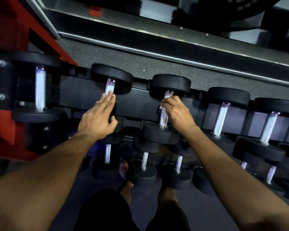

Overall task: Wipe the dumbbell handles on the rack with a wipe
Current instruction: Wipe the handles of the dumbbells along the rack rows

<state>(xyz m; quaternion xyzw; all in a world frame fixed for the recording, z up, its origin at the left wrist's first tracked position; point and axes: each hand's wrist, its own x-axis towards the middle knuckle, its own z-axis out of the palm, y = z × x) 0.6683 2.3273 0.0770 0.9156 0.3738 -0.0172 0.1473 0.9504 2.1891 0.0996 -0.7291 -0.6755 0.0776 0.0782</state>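
Wipe (162,107): white, only a scrap showing under right hand (175,110), whose fingers curl round it on 3rd handle (163,116) of rack (83,95) top row. Left hand (98,117) lies flat, fingers straight & together on 2nd handle (110,86), thumb out to the side. Rack holds black dumbbells w/ chrome handles on top row, smaller ones on lower tier (144,160) near person's feet

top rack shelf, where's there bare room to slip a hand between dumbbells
Widest gap: the bare rack panel between the far-left dumbbell and the one under the left hand. The gap before the right hand's dumbbell is narrower. Rightward, and on the lower tier, it is crowded.
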